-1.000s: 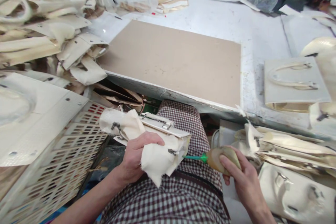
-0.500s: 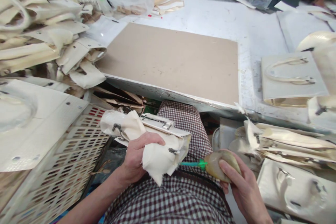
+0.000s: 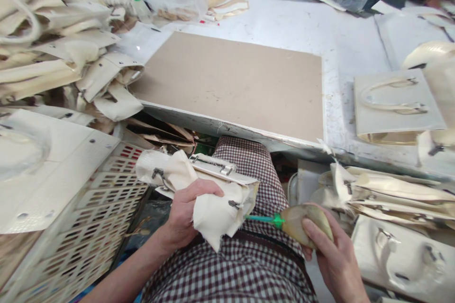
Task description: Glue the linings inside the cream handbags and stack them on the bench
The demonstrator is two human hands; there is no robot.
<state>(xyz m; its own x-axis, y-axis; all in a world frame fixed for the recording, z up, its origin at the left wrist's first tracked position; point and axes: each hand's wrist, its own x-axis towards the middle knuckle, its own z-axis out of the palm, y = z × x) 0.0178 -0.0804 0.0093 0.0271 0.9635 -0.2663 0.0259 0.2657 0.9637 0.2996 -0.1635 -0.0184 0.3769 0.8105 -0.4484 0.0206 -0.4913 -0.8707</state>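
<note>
Left hand (image 3: 188,206): fingers clamped on a cream bag (image 3: 213,218), the thumb lying over its upper face.
Right hand (image 3: 332,244): fingers wrapped round a squeeze bottle (image 3: 292,222), which is tilted onto its side.
Cream bag: held above the lap, in front of the checked garment (image 3: 223,272), with a loose flap hanging toward the wearer.
Nozzle (image 3: 263,219): green, pointing left to the bag's right end; whether its tip touches the bag or only meets its edge in view, I cannot tell.
Desk (image 3: 291,23): white, carrying a brown board (image 3: 241,85) ahead of the lap.
Desk, right side: a pale handbag (image 3: 391,120) with its handle lying on top.
Left side: a slatted plastic basket (image 3: 106,199) below a heap of cream pieces (image 3: 53,66).
Lower right: more cream bags (image 3: 401,194), stacked near the right hand.
</note>
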